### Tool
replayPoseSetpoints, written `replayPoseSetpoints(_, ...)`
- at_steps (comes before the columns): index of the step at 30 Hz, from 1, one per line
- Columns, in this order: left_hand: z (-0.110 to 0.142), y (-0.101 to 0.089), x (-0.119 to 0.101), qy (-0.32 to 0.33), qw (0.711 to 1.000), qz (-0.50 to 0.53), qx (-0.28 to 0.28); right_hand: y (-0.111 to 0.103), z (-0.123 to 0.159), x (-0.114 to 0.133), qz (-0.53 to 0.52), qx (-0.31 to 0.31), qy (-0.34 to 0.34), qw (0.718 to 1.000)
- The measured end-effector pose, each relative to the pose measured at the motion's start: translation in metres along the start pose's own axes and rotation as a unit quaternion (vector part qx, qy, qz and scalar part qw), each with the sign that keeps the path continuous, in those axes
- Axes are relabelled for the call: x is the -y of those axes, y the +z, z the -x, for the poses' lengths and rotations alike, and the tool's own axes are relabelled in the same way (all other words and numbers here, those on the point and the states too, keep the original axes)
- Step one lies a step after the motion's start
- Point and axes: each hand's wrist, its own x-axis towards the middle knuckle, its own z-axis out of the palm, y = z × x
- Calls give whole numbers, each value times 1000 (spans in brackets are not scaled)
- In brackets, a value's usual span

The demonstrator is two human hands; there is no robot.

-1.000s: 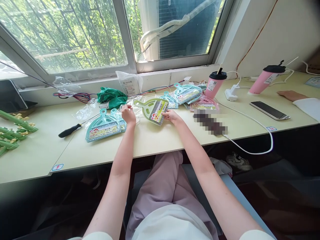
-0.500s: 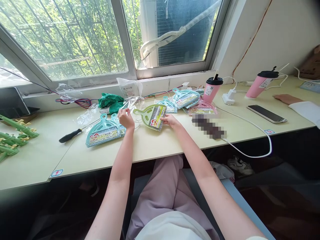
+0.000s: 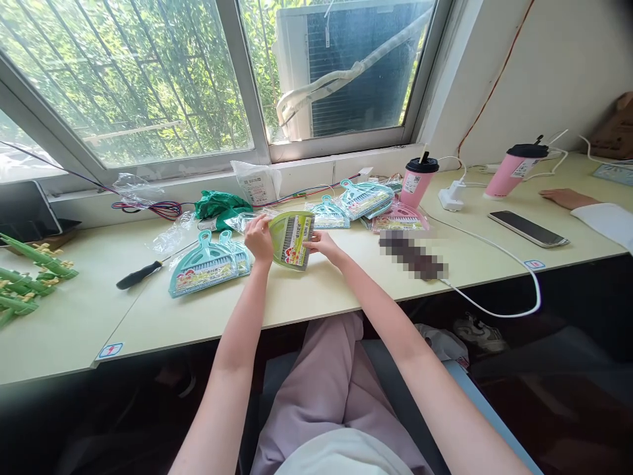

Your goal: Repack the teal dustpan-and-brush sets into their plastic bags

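Green dustpan-and-brush set (image 3: 293, 241): smooth plastic
Blue dustpan-and-brush sets (image 3: 210, 267): plastic, glossy clear film (image 3: 236, 254) over
Screwdriver handle (image 3: 139, 275): matt black
Phone screen (image 3: 525, 226): smooth, glossy
Tabletop (image 3: 316, 293): smooth, low sheen

A green dustpan (image 3: 289, 241) is held above the bench (image 3: 306, 298) by the right hand (image 3: 323, 245) at its brush side, while its handle end is hidden behind the left hand (image 3: 259, 239). Blue dustpans (image 3: 208, 265) are laid nearby, beside a black-handled screwdriver (image 3: 139, 275).
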Motion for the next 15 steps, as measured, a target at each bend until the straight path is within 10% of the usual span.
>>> replayPoseSetpoints(11,10,-3,-27,95,991,30,92,-8,-11,-8,-133,-121,13,984)
replayPoseSetpoints(15,17,-2,-39,53,998,0,26,-14,-13,-6,-161,-128,-25,978)
